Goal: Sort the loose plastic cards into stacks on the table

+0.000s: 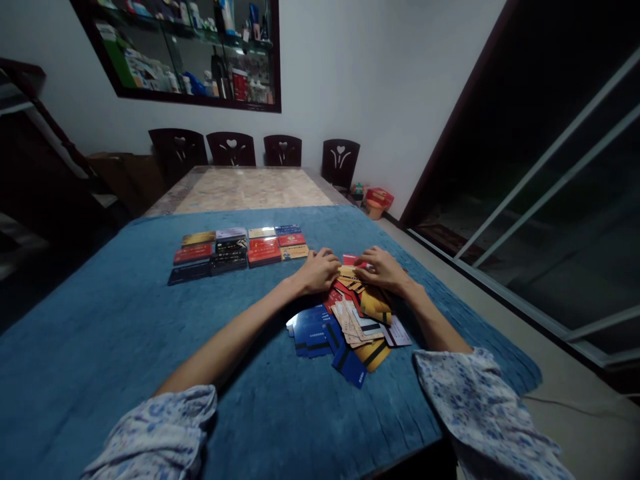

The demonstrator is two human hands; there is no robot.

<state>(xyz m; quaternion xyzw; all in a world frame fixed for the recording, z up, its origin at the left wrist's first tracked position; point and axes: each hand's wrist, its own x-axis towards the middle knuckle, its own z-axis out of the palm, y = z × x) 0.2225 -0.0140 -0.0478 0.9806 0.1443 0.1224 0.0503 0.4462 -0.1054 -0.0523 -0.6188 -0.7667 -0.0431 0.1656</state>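
A loose, overlapping heap of plastic cards lies on the blue cloth in front of me, with blue cards [310, 330], red cards [334, 299], beige cards [350, 323] and gold cards [376, 303]. At the heap's far side, my left hand [318, 271] has its fingers curled at the left end of some yellow-gold cards [346, 273]. My right hand [384, 269] bends over their right end, thumb and fingers closed on them. Both hands' fingertips partly hide these cards. A pinkish-red card [349, 259] shows just beyond, between the hands.
Left of the hands, sorted card stacks stand in rows, among them a black stack [230, 257], a red stack [265, 250] and a dark stack [190, 273]. The blue cloth [125, 320] covers the near table. Dark chairs [231, 148] stand beyond; a glass door [540, 167] is at right.
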